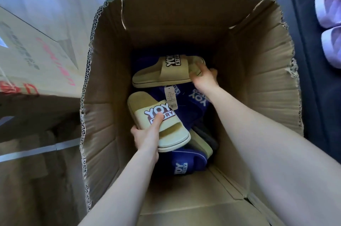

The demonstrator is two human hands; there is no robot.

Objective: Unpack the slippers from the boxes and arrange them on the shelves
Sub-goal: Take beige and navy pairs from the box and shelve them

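While both arms reach down into the box, each hand has a cream slipper. The near slipper lies strap up, its long axis slanting from far-left to near-right, with the bare footbed end pointing far-left. The left hand grips it from the left edge, thumb laid across the printed strap and fingers curled underneath. The far slipper lies crosswise, its long axis running left to right across the box, strap up, the right end slightly farther away. The right hand grasps that right end, fingers curled over it. Both slippers sit above a heap of blue slippers on the box floor, with a tag between the two. Purple slippers stand outside the box at right.
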